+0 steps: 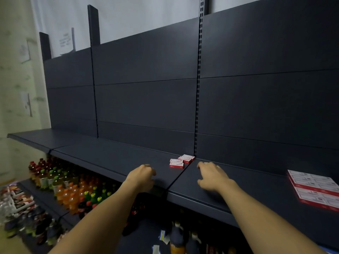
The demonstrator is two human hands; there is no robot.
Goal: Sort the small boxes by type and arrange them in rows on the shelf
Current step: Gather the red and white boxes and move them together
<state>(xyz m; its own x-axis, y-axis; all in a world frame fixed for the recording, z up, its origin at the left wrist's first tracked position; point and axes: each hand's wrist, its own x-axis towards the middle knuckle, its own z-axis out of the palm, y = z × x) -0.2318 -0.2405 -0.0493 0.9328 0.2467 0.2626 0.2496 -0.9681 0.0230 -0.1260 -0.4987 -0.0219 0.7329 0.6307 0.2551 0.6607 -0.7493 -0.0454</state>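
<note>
So, quick rundown from where I'm standing:
Small boxes (181, 161): a handful of red-and-white ones lying flat at the back of the shelf (110, 158), right by the seam where two shelf panels meet, tucked close to the slotted upright (198, 88). Long sides run roughly along the back edge, a bit skewed, touching each other in a loose cluster.
Bigger batch (315, 189): more red-and-white boxes laid flat side by side near the right end of the shelf, toward the front edge.
Left hand (142, 176): hovering over the shelf's front edge, fingers curled loosely, holding nothing that I can see.
Right hand (211, 176): just right of the seam, fingers spread and relaxed over the shelf, nothing in it.
Lower shelf: rows of drink bottles (69, 187), orange, green and dark ones, standing upright.
</note>
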